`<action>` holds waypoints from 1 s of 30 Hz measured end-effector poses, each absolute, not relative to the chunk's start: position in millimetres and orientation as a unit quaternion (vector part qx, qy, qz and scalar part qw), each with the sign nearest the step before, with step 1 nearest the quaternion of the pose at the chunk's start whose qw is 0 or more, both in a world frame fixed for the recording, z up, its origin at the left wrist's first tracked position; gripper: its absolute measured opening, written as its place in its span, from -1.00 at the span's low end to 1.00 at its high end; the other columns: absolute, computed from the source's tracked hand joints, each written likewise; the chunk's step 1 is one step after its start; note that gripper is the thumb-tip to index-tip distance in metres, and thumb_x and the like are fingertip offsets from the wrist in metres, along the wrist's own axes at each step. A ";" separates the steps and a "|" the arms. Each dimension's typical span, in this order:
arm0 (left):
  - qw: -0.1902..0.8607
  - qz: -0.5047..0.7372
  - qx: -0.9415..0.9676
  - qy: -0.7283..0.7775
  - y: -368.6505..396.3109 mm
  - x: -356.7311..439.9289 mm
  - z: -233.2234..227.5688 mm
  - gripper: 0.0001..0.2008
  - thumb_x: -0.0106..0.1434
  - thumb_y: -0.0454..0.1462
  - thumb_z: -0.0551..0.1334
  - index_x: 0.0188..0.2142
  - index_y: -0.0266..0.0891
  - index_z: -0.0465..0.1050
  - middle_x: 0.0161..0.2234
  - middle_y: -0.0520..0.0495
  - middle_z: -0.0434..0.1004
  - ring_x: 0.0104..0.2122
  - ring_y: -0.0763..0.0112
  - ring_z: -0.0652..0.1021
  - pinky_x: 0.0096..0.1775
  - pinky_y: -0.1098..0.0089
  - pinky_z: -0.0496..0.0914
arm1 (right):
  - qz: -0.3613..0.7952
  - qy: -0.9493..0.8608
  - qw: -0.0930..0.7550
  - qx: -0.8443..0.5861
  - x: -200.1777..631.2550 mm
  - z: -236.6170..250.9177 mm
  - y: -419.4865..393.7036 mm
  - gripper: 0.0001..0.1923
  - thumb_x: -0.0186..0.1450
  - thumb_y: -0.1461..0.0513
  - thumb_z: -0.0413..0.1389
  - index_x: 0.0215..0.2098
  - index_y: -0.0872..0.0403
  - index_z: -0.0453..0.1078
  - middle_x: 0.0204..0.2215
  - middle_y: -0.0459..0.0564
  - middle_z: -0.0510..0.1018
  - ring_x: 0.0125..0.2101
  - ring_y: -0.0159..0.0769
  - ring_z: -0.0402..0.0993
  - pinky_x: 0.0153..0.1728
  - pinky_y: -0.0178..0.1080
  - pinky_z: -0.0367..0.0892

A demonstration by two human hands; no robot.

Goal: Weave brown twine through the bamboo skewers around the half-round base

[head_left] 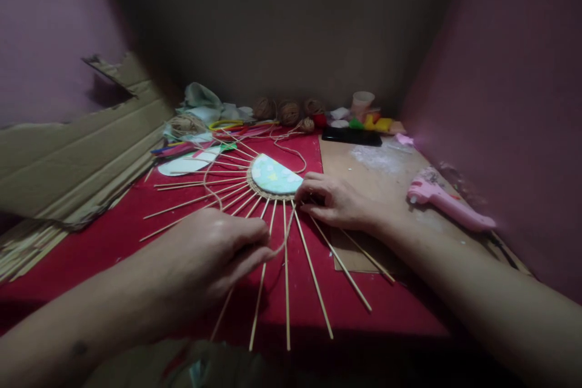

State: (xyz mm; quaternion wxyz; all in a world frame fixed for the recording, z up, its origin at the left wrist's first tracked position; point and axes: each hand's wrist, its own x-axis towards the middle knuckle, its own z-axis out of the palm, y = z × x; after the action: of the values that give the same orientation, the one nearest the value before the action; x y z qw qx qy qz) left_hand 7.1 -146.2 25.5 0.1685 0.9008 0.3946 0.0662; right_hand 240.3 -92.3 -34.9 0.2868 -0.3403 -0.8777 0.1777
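Head view: left hand pinches a strand of twine near the middle of the red worktop. Right hand presses its fingers on the right edge of a half-round card ringed with fanned sticks. A pink glue gun lies right; twine balls sit far back.

- The left hand pinched a strand of twine at about 7 o'clock from the disc.
- The right hand pressed its fingertips at the disc's 4 o'clock edge.
- Thin sticks fanned out from the disc across the red cloth.
- A pink glue gun lay at 3 o'clock on the desk.
- Cardboard leaned at 9 o'clock.
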 end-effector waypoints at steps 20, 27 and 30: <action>0.006 0.074 0.980 0.184 -223.6 62.3 -19.3 -0.84 0.09 -0.43 0.09 -0.40 -0.23 0.42 -0.55 -0.06 0.49 -0.65 0.39 0.38 -0.60 0.34 0.25 | 0.189 -0.875 0.292 -0.335 243.8 -38.7 -88.0 -0.89 0.16 0.37 0.14 -0.40 0.13 0.52 -0.38 -0.02 0.45 -0.38 -0.40 0.38 -0.32 -0.30 0.31; -0.123 0.081 0.981 0.130 -240.6 52.5 -41.4 -0.64 0.06 -0.52 -0.01 -0.28 -0.32 0.49 -0.56 -0.11 0.50 -0.65 0.36 0.40 -0.65 0.32 0.27 | 0.198 -0.871 0.295 -0.339 244.2 -40.9 -86.8 -0.89 0.14 0.39 0.15 -0.44 0.12 0.51 -0.38 -0.06 0.44 -0.37 -0.40 0.37 -0.31 -0.30 0.26; -0.108 0.091 0.978 0.152 -239.0 39.4 -42.7 -0.71 0.06 -0.48 0.02 -0.38 -0.23 0.47 -0.60 -0.07 0.46 -0.66 0.37 0.37 -0.62 0.30 0.27 | 0.199 -0.871 0.292 -0.341 244.6 -40.0 -87.1 -0.89 0.15 0.38 0.14 -0.45 0.12 0.50 -0.39 -0.06 0.44 -0.38 -0.40 0.36 -0.32 -0.30 0.25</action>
State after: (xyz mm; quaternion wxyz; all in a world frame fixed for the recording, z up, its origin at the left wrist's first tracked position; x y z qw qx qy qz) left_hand 39.4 -239.0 -42.7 -0.1082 0.9781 0.1524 0.0913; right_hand 244.6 -87.1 -40.0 0.2915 -0.3405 -0.8714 0.1995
